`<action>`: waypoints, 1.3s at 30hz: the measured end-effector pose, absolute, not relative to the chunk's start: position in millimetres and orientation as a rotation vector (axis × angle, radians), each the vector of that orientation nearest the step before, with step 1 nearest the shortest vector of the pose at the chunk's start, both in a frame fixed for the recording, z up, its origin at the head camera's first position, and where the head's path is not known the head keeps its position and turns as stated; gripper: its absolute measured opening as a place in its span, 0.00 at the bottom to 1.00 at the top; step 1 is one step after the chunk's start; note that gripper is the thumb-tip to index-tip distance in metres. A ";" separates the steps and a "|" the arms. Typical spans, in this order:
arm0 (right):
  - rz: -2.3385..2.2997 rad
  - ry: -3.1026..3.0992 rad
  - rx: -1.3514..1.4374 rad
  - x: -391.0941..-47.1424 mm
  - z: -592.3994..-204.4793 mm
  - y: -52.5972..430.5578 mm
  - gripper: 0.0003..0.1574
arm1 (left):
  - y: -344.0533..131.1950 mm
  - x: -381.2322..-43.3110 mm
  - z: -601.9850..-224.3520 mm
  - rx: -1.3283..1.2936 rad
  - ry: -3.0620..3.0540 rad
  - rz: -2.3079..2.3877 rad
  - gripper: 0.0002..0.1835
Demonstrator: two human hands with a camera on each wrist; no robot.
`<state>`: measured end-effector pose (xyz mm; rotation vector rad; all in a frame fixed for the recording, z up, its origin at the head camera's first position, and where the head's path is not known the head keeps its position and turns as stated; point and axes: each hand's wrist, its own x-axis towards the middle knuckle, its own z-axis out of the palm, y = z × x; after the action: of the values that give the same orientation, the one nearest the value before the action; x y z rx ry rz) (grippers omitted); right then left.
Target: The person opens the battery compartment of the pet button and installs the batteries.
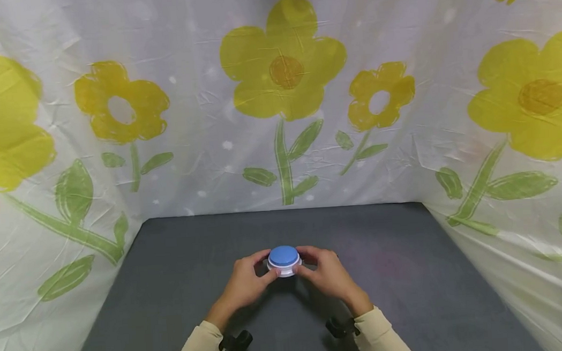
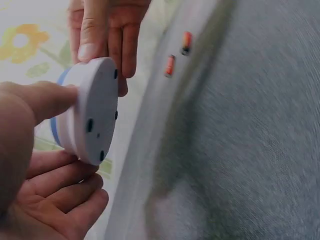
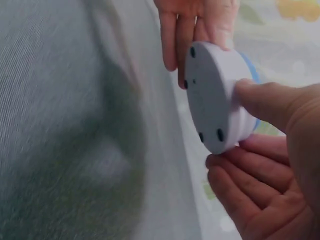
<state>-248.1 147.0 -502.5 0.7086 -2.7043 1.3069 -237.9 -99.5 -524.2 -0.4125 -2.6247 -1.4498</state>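
Note:
Between both hands is a round push button (image 1: 284,256) with a blue domed top and a white base, held above the dark table. My left hand (image 1: 245,281) grips its left rim between thumb and fingers; my right hand (image 1: 329,272) grips the right rim the same way. Both wrist views show the white underside (image 2: 103,107) of the button, flat with several small dark feet. In the right wrist view the base (image 3: 212,100) stands edge-up with the right thumb pressed on its side.
Two small orange-and-black batteries (image 2: 186,43) lie on the table in the left wrist view, beyond the button. The dark grey tabletop (image 1: 193,240) spreads around the hands. A white curtain (image 1: 191,122) printed with yellow flowers encloses its back and sides.

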 end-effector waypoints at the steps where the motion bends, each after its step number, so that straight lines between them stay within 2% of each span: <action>1: 1.331 -2.682 0.707 -247.5 -499.9 145.9 0.30 | -100.2 -237.6 -522.3 -0.398 -2.586 -1.518 0.31; 7: 1.385 -2.568 0.702 -244.5 -491.8 139.6 0.33 | -101.4 -235.9 -515.2 -0.316 -2.263 -1.878 0.25; 14: 1.378 -2.357 0.653 -243.9 -495.8 125.3 0.21 | -95.2 -230.9 -511.5 -0.105 -1.994 -1.971 0.19; 20: 1.344 -2.303 0.562 -239.5 -493.8 114.1 0.18 | -89.8 -230.2 -507.9 0.017 -1.833 -1.925 0.14; 28: 1.204 -2.258 0.468 -239.2 -492.9 110.1 0.13 | -92.6 -225.8 -507.0 -0.067 -2.045 -1.765 0.14; 34: 1.159 -2.295 0.489 -239.4 -491.2 111.3 0.13 | -94.3 -224.7 -505.9 -0.115 -2.155 -1.644 0.18; 39: 1.166 -2.342 0.475 -239.8 -492.8 110.2 0.10 | -96.6 -223.9 -503.3 -0.102 -2.201 -1.619 0.16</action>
<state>-239.8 110.2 -492.8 0.4749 -2.3420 1.1663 -223.9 -96.6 -503.3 -0.1021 -2.2008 -1.6195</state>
